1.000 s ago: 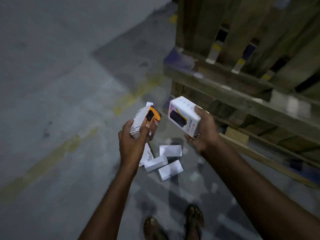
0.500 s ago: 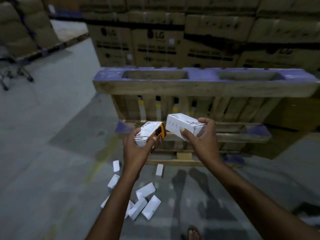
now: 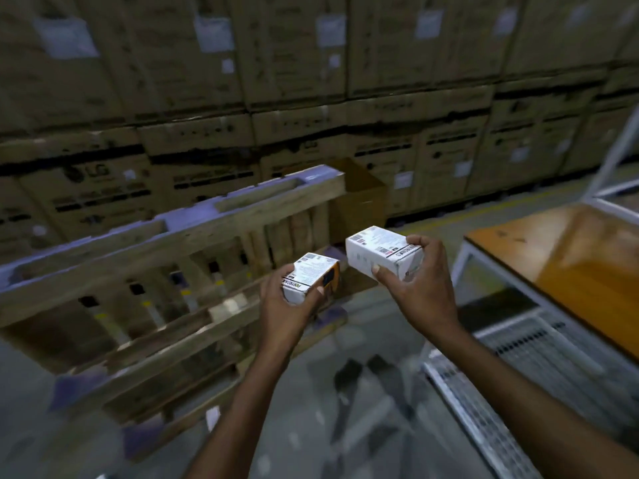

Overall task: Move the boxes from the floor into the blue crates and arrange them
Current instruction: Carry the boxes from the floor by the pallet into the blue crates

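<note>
Pallet (image 3: 166, 257): wooden, stands on its long edge at the left, slats toward the camera, purple-blue paint along the top rail, smeared by motion blur.
Cartons (image 3: 276, 63): brown, stacked in rows as a wall behind the pallet, white labels on many, print mostly too blurred to read.
Open carton (image 3: 363, 198): brown, just behind the pallet's right end, looks open at the top.
Left hand (image 3: 280, 309): raised in front of the pallet, grasps the near end of a small box, thumb on its right side, fingers round its left.
Orange-sided box (image 3: 313, 274): white with a printed, barcoded top and an orange panel on its right side; up in the air in the left hand, lower than the other box and just beside it.
White box (image 3: 377, 252): white, barcodes and dark print on top; carried in the air by the right hand, slightly higher.
Right hand (image 3: 425, 285): clasps the box's right end, thumb on the near face, fingers over the far edge.
Floor (image 3: 390, 440): grey concrete, dark shadows below the hands.
Surface (image 3: 570, 264): orange-brown top on a white frame, at the right.
Mesh shelf (image 3: 511, 344): pale metal grid beneath the surface.
</note>
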A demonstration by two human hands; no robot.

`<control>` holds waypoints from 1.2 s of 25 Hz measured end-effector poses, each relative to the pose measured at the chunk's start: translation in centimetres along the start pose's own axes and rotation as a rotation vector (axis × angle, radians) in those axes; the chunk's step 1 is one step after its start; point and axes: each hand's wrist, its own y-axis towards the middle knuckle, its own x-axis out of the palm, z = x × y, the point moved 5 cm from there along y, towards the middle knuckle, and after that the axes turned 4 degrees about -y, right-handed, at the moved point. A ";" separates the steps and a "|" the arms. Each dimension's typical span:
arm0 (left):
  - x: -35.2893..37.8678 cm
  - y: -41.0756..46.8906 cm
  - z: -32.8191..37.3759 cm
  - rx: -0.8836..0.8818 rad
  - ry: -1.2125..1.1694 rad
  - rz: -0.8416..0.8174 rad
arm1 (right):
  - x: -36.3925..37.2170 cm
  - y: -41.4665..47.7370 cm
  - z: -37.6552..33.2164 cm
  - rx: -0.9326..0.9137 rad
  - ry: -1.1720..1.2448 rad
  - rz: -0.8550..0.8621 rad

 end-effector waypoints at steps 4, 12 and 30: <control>10.6 -4.9 4.1 0.038 -0.077 -0.180 | -13.8 -1.3 4.7 0.059 -0.033 0.173; 30.4 -19.6 15.0 0.063 -0.255 -0.511 | -40.3 -7.5 11.5 0.146 -0.215 0.410; 58.8 -37.4 28.7 0.442 -0.260 -1.185 | -69.7 -18.1 19.0 0.544 -0.614 0.884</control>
